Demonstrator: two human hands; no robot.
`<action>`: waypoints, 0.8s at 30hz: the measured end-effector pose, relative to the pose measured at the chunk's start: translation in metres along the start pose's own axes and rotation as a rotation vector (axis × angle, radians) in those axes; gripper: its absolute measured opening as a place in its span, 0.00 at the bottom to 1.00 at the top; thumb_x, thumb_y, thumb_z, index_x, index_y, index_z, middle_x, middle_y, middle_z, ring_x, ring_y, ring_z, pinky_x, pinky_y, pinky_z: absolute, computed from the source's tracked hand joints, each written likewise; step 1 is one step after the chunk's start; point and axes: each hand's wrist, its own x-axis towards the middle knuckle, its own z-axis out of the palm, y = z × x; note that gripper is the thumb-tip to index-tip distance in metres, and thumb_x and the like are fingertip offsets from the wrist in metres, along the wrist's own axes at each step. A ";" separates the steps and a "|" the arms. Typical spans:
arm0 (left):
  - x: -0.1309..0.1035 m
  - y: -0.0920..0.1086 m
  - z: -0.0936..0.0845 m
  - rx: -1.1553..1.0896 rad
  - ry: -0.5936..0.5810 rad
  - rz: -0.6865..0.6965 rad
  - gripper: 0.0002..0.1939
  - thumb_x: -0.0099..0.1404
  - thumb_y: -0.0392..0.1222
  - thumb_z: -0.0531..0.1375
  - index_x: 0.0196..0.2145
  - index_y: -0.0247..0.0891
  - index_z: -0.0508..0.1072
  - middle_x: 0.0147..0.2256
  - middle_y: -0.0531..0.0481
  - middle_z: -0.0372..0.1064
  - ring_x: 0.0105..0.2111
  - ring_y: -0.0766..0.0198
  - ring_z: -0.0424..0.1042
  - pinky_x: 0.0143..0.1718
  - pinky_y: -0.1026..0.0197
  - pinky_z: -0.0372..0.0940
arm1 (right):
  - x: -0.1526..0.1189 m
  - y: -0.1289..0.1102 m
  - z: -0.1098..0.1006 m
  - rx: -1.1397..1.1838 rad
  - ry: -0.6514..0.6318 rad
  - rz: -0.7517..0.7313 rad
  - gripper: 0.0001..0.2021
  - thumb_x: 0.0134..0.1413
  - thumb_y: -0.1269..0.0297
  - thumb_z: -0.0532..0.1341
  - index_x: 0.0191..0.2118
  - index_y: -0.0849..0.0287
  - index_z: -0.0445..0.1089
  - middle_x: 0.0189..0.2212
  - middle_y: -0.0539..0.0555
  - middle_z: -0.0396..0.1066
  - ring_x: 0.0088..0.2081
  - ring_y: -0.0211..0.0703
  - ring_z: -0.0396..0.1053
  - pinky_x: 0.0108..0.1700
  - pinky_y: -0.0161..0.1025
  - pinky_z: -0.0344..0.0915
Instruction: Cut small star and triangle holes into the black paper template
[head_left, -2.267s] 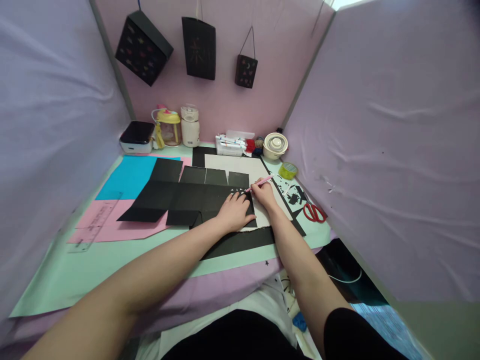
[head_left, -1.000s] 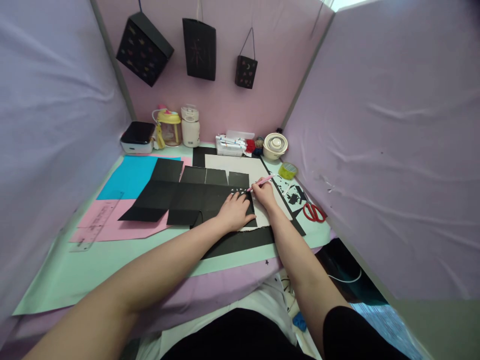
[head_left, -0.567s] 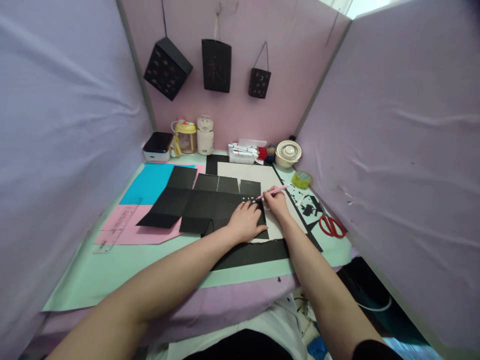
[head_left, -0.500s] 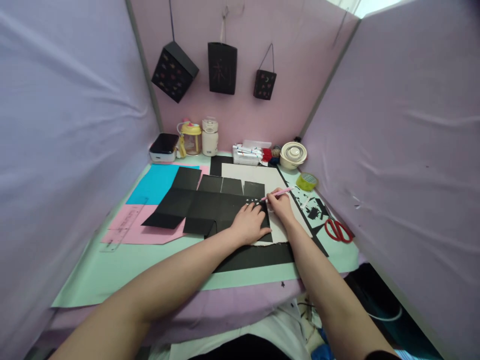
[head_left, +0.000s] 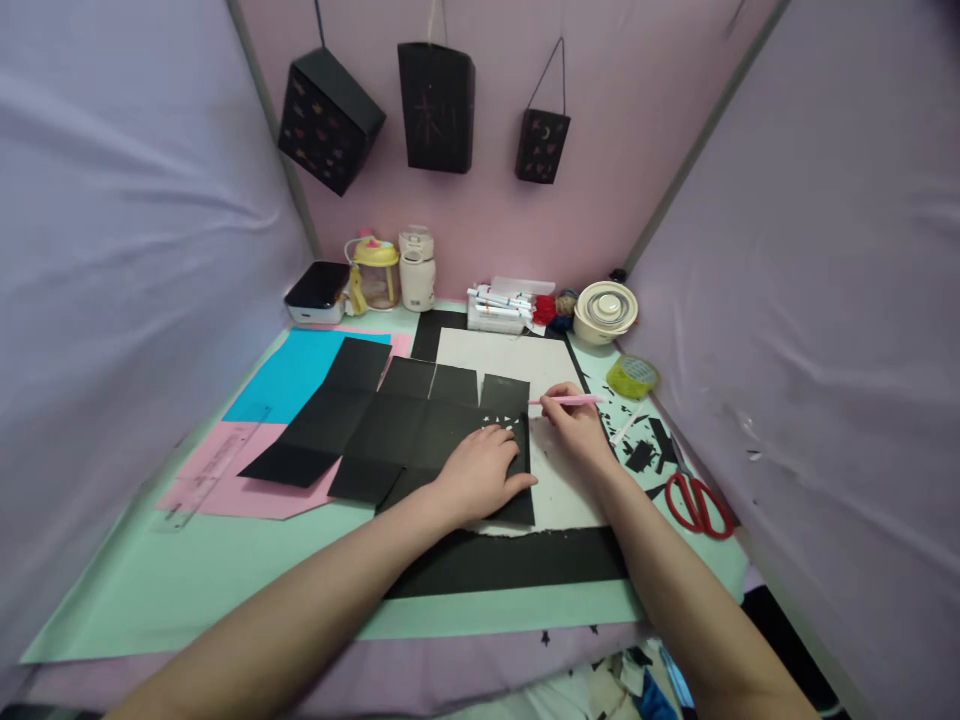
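Note:
A creased black paper sheet (head_left: pixel 405 425) with flaps and slits lies on a white board (head_left: pixel 566 480). Small cut-out shapes show near its right end, just above the fingers of my left hand (head_left: pixel 484 475), which lies flat on the sheet with the thumb spread. My right hand (head_left: pixel 576 425) grips a pink pen-like tool (head_left: pixel 577 400) just right of the sheet's edge. The tool is held nearly level, its tip by the sheet's upper right corner.
Red scissors (head_left: pixel 699 507), black paper scraps (head_left: pixel 641 457) and green tape (head_left: pixel 632 376) lie at the right. Blue paper (head_left: pixel 281 375), pink paper (head_left: pixel 277 500) and a clear ruler (head_left: pixel 217 468) are left. Bottles and a pen box (head_left: pixel 499 310) stand behind; black paper boxes (head_left: pixel 437 110) hang above.
The view has moved closer and lower. My right hand has drawn away from the cut-outs to the right, with the pink tool tilted flatter. My left hand still rests on the black sheet.

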 end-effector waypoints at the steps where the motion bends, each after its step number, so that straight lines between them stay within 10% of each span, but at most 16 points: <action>1: -0.001 0.001 0.001 -0.010 0.015 -0.029 0.18 0.67 0.54 0.58 0.43 0.36 0.74 0.52 0.41 0.69 0.55 0.50 0.65 0.57 0.50 0.60 | 0.001 0.000 0.000 -0.002 -0.015 -0.018 0.09 0.56 0.56 0.61 0.34 0.56 0.69 0.27 0.49 0.69 0.29 0.42 0.66 0.35 0.38 0.61; 7: -0.010 0.002 0.010 -0.090 0.072 -0.171 0.10 0.69 0.43 0.56 0.43 0.38 0.74 0.53 0.44 0.68 0.57 0.54 0.62 0.57 0.51 0.61 | -0.011 0.004 0.000 0.036 -0.020 -0.023 0.07 0.57 0.58 0.60 0.40 0.52 0.71 0.38 0.54 0.73 0.42 0.48 0.71 0.44 0.42 0.67; 15: -0.012 -0.002 0.012 -0.111 -0.013 -0.099 0.14 0.67 0.42 0.58 0.50 0.40 0.70 0.58 0.43 0.64 0.59 0.48 0.58 0.57 0.44 0.58 | -0.024 0.016 0.005 0.073 -0.032 0.184 0.07 0.58 0.55 0.60 0.36 0.51 0.71 0.28 0.53 0.72 0.31 0.48 0.70 0.34 0.44 0.68; 24: -0.015 0.003 0.011 -0.075 -0.002 -0.084 0.14 0.67 0.42 0.58 0.50 0.41 0.70 0.58 0.43 0.64 0.59 0.49 0.58 0.56 0.45 0.57 | -0.028 0.013 0.006 -0.037 -0.041 0.020 0.06 0.57 0.58 0.61 0.35 0.53 0.72 0.32 0.53 0.73 0.36 0.48 0.71 0.39 0.43 0.67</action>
